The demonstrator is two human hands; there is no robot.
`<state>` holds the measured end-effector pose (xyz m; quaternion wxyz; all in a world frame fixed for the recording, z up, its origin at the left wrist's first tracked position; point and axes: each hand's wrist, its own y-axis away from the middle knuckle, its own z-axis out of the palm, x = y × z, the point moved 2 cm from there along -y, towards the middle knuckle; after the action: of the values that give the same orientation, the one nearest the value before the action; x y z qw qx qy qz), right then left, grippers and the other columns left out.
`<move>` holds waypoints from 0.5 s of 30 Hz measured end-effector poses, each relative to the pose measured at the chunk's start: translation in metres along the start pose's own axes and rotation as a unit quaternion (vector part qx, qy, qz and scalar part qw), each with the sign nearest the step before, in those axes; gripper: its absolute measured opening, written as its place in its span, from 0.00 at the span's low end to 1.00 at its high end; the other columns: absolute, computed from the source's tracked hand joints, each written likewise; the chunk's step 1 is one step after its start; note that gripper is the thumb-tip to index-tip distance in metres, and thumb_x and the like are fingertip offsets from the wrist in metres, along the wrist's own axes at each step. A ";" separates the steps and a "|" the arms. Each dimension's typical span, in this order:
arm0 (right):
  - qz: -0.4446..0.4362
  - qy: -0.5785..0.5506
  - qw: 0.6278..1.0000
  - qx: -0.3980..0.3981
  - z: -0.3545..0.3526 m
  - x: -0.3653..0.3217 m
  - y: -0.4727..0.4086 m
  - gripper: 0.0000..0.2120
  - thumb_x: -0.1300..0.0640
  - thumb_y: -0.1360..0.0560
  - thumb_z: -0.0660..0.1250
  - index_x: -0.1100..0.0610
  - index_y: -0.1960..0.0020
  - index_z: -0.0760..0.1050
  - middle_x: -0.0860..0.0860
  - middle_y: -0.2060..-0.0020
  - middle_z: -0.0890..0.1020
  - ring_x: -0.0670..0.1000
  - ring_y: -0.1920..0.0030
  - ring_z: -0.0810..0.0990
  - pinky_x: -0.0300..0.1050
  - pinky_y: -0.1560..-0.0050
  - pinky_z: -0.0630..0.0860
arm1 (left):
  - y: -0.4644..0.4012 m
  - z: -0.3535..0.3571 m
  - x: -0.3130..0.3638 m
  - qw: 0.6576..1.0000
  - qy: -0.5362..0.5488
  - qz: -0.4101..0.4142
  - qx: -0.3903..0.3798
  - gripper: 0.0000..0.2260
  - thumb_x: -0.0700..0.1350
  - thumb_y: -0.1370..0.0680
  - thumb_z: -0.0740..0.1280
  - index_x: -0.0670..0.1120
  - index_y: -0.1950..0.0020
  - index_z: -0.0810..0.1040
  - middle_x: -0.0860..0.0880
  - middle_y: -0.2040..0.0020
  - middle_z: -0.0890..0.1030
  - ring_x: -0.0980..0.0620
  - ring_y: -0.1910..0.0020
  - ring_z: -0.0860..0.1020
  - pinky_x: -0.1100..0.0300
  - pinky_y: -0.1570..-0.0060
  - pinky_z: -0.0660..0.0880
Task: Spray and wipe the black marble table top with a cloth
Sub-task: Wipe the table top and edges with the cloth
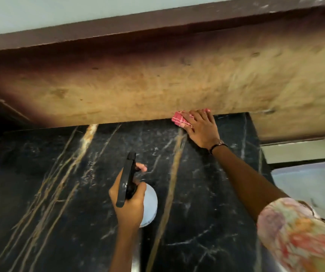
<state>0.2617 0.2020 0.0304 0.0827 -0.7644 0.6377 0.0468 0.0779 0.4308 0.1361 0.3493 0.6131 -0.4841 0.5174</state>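
From my remote seat I see the black marble surface [49, 193] stretching away to its far edge, where it meets a worn tan wall [157, 79]. The left part of the surface lies bare, with tan and white veins running from the near edge toward the far one, so there is open room there. Near the middle, my left hand [129, 203] is clenched around the neck of a spray bottle [149, 205], index finger curled out in front at the trigger; the black spray head [127, 179] points toward the far edge and the pale round body shows below the hand. I cannot tell whether the bottle rests on the surface or hangs above it. To the right, more bare marble lies between the two arms. My right hand [200, 128] is laid flat, fingers spread, pressing a folded red checked cloth [179, 119] against the far edge of the surface, right at the wall. The cloth pokes out to the left of the fingers. A patterned sleeve [299, 232] covers the right upper arm. Past the right edge sits a pale blue tray-like thing [310, 183].
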 end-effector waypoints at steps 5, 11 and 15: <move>0.074 0.001 0.997 0.037 -0.023 0.117 0.036 0.21 0.47 0.20 0.56 0.48 0.28 0.65 0.53 0.30 0.70 0.58 0.28 0.64 0.61 0.27 0.56 | 0.033 0.088 0.015 1.000 0.004 -0.020 -0.021 0.16 0.25 0.31 0.61 0.42 0.52 0.78 0.46 0.65 0.76 0.59 0.75 0.69 0.69 0.68 0.68; 0.200 -0.179 0.963 -0.022 -0.031 0.168 0.077 0.24 0.50 0.17 0.51 0.47 0.23 0.52 0.55 0.25 0.63 0.65 0.38 0.74 0.59 0.39 0.72 | 0.070 0.166 0.035 0.998 -0.002 -0.011 -0.062 0.14 0.34 0.34 0.59 0.44 0.53 0.77 0.50 0.72 0.72 0.55 0.76 0.67 0.68 0.69 0.69; 0.177 -0.258 0.950 -0.001 -0.034 0.157 0.148 0.24 0.53 0.18 0.54 0.47 0.23 0.55 0.54 0.25 0.62 0.65 0.41 0.77 0.56 0.46 0.77 | 0.085 0.197 0.033 0.997 -0.040 -0.018 -0.070 0.12 0.34 0.33 0.60 0.46 0.56 0.78 0.53 0.74 0.72 0.56 0.75 0.69 0.71 0.68 0.70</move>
<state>0.1442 0.0183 0.0258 0.2335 -0.6010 0.7199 0.2569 0.0553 0.2155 0.1187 0.3806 0.6160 -0.5217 0.4512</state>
